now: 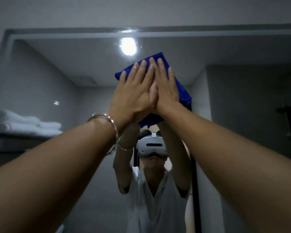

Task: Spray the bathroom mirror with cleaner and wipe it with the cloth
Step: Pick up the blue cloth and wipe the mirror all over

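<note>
Mirror (57,73) — wiping step, near top edge | left hand (133,93), right hand (165,88) flat, fingers straight, pressing cloth (158,56) | next — probably even downward sweeps

The left grip (133,95) and right grip (165,88) hide most of the cloth (184,95); the mirror (57,73) runs off the bottom edge; the towels (23,121) are blurred.

Person is wearing 1 thin silver bangle (116,132) on the wrist below the left hand (133,96). Reflection is showing 1 white short-sleeved collared shirt (151,202) and 1 white headset (151,146).
</note>
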Demonstrator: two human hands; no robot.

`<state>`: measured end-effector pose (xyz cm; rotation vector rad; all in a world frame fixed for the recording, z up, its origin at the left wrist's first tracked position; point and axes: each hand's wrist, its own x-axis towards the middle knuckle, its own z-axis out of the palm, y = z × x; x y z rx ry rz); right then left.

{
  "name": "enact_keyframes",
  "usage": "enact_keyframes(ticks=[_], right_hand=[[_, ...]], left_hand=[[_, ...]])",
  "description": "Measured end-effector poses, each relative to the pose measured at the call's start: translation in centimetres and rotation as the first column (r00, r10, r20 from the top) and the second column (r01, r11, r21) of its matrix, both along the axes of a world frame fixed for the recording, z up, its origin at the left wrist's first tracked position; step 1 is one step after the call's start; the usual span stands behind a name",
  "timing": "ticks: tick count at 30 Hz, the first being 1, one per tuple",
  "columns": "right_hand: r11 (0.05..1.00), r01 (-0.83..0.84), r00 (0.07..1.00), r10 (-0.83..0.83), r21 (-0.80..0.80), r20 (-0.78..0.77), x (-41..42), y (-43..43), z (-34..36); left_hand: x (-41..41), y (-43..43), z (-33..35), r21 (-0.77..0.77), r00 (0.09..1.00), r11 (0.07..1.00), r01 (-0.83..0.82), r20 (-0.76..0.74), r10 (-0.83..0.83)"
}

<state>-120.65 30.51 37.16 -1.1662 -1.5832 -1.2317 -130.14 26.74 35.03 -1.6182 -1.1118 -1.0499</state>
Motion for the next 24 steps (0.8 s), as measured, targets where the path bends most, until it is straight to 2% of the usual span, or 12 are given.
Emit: enact_keyframes(ticks=[3, 13, 16, 20, 22, 24], right_hand=[[0.995, -0.096, 0.992, 0.093, -0.031, -0.089, 6.7, 0.0, 0.0], [0.997, -0.072, 0.958, 0.068, -0.004, -0.277, 26.6, 1.7, -4.6], [0.999, -0.044, 0.959, 0.035, -0.028, -0.282, 28.2, 2.0, -5.4], [0.988, -0.152, 0.955, 0.14, -0.027, -0.261, 28.1, 2.1, -5.1], [0.965, -0.261, 0.928, 0.253, 0.007, -0.273, 28.5, 1.9, -5.1], [0.96, -0.279, 0.921, 0.273, 0.017, -0.278, 28.4, 1.7, -5.3]], left_hand=[[6.2, 1.0, 0.8, -0.029, 0.997, 0.999, 0.041, -0.066, -0.043], [26.3, 4.0, -2.1, 0.011, 0.962, 0.99, 0.141, -0.238, -0.134], [27.4, 4.5, -2.7, 0.02, 0.952, 0.984, 0.177, -0.256, -0.166], [24.2, 5.4, -2.2, 0.0, 0.926, 0.956, 0.293, -0.247, -0.284], [22.8, 5.7, -2.0, 0.023, 0.933, 0.969, 0.244, -0.276, -0.229], [22.1, 5.6, -1.9, 0.078, 0.945, 0.985, 0.154, -0.303, -0.124]])
